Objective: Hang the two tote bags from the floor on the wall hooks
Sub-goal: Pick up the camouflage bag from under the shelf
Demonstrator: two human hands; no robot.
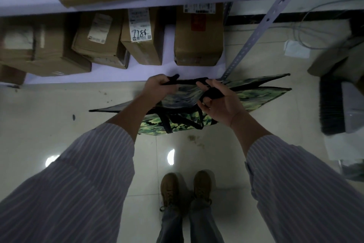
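Note:
A green camouflage tote bag [254,98] with black straps hangs flat in front of me above the tiled floor. My left hand [160,89] grips one end of a black strap [187,81] stretched between both hands. My right hand [220,102] holds the other end, with a strap loop across its palm. A second black handle [183,122] dangles below the bag's lower edge. At the far right edge a scrap of similar camouflage fabric [353,171] shows on the floor, mostly cut off. No wall hooks are in view.
A white metal shelf unit [98,78] stands ahead, loaded with several cardboard boxes [199,37]. Its perforated upright [254,35] runs diagonally beside the bag. A dark box and brush-like item [332,108] sit at right. My brown shoes [185,189] stand on the pale tiles.

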